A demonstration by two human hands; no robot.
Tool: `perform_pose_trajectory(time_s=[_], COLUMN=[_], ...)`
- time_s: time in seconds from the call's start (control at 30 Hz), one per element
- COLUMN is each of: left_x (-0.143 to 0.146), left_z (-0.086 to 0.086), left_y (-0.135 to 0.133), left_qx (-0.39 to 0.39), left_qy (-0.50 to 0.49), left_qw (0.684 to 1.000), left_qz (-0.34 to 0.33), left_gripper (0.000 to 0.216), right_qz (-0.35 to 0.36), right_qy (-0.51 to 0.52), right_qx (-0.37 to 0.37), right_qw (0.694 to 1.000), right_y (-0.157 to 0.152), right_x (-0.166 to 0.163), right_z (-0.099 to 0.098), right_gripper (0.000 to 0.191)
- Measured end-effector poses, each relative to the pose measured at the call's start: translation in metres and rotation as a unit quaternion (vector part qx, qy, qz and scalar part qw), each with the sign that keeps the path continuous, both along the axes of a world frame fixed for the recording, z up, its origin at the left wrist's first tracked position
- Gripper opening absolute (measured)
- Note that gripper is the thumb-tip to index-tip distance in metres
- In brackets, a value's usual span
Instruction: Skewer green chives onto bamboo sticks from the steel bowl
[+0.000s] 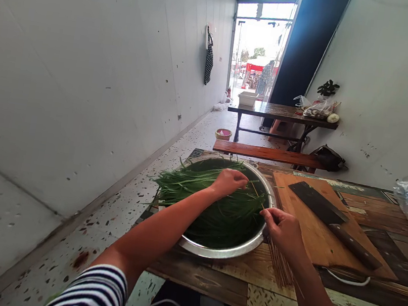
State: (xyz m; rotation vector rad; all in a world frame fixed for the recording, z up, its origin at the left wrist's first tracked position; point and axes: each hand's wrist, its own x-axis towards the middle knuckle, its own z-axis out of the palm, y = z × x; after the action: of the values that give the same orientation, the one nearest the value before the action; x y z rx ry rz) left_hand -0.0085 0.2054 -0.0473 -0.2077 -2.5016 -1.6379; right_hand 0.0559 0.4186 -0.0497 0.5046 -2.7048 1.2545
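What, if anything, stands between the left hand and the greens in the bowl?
Nothing visible: the left hand is over the greens in the bowl; the right hand pinches a thin stick near the rim.

So the chives (184,183) are deep green, against a silver bowl (212,251). Cutting board (322,247)'s a warm orangey tan, cleaver blade (317,202) nearly black, skewers (281,267) brownish. Bench (208,276) is patchwork browns and creams, floor (114,211) whitish with dark speckles, sleeve (93,292) navy-and-white stripes. Oh, and the basin (223,134)'s pink, yellowish rim.
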Motion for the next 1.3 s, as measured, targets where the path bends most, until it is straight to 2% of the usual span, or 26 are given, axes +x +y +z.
perform_pose_trajectory(time_s=[0.27, 0.7, 0.83, 0.93, 1.03, 1.07, 1.1, 1.17, 1.23, 1.3], left_x=[0.005, 0.002, 0.003, 0.008, 0.014, 0.016, 0.016, 0.015, 0.013, 0.01], left_z=[0.007, 0.003, 0.002, 0.008, 0.021, 0.024, 0.028, 0.03, 0.028, 0.023], left_y=[0.003, 0.001, 0.001, 0.001, -0.001, -0.003, -0.005, -0.009, -0.013, -0.014], left_qx=[0.012, 0.019, -0.004, -0.044, -0.1, -0.121, -0.145, -0.209, -0.289, -0.361], left_qy=[-0.004, 0.016, 0.02, 0.022, 0.019, 0.023, 0.032, 0.052, 0.058, 0.048], left_qw=[1.0, 1.0, 1.0, 0.997, 0.977, 0.971, 0.97, 0.972, 0.956, 0.931], left_qz=[0.01, -0.018, -0.02, -0.058, -0.187, -0.206, -0.193, -0.093, -0.012, -0.017], left_gripper=[0.014, 0.017, 0.019, 0.019, 0.021, 0.022, 0.023, 0.023, 0.02, 0.017], right_qz=[-0.001, -0.005, -0.011, -0.014, -0.017, -0.017, -0.016, -0.014, -0.015, -0.014], right_qy=[-0.02, -0.022, -0.029, -0.03, -0.024, -0.022, -0.021, -0.022, -0.024, -0.024], right_qx=[0.007, 0.012, 0.011, 0.002, -0.001, -0.001, 0.001, 0.004, 0.01, 0.013], right_qw=[1.0, 1.0, 0.999, 0.999, 1.0, 1.0, 1.0, 1.0, 1.0, 1.0], right_y=[0.001, 0.0, 0.0, 0.0, 0.0, 0.0, -0.001, -0.001, -0.001, -0.001], right_x=[0.0, -0.002, -0.002, -0.001, -0.001, -0.001, -0.001, -0.002, -0.002, -0.002], right_z=[0.0, 0.0, -0.001, 0.0, 0.002, 0.002, 0.002, 0.001, 0.0, -0.001], right_gripper=[0.045, 0.045, 0.045, 0.045, 0.045, 0.045, 0.045, 0.045, 0.045, 0.045])
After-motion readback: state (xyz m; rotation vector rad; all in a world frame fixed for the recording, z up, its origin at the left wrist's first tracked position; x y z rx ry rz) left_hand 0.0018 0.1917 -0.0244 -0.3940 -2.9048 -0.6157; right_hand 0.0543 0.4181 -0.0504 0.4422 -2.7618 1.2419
